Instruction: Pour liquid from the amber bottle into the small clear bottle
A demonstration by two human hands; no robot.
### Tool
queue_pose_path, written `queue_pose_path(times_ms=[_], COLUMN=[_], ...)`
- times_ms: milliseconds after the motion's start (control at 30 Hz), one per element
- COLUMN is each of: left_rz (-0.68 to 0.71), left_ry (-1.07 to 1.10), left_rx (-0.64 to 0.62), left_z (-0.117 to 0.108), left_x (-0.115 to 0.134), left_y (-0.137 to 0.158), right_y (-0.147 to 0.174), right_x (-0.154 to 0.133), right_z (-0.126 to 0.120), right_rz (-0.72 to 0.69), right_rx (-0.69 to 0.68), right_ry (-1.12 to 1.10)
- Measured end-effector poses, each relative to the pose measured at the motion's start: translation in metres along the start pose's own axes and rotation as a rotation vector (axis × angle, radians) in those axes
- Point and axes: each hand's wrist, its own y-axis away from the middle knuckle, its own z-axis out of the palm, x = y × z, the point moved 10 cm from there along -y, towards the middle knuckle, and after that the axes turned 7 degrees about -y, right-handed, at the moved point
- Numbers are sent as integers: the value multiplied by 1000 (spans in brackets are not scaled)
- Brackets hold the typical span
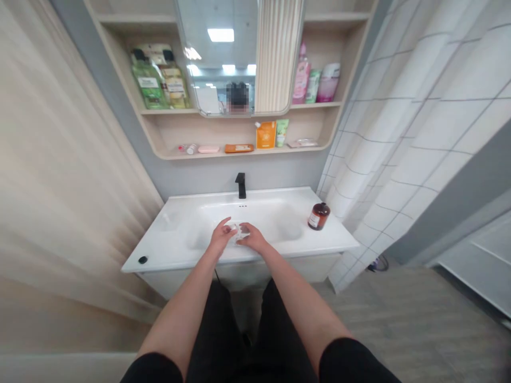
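Note:
Over the front of the white sink basin, my two hands are close together. Between them is a small clear and white thing; its kind is too small to make out. My left hand pinches its left side between thumb and fingers, with one finger raised. The curled fingers of my right hand grip it from the right. Behind the hands stands a black faucet.
A brown bottle stands on the counter's right side. At the front left lies a small round black piece. Above, a wooden shelf unit carries green and yellow bottles, an orange pouch and a mirror. Curtains hang on both sides.

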Motion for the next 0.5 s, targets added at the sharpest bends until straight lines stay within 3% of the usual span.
queue_pose_path(times_ms=[167, 333, 433, 500], left_rz=[-9, 36, 52, 78], left_ry=[-7, -45, -89, -160], left_rx=[17, 133, 248, 349], left_z=[3, -5, -37, -76], left_x=[3, 13, 22, 36], left_y=[-1, 5, 17, 29], right_y=[-1, 0, 3, 4], right_x=[5, 4, -1, -1], right_z=[-1, 4, 4, 2], right_rz=[39, 73, 73, 87], right_rx=[28, 5, 1, 15], right_ry=[-38, -146, -198, -224])
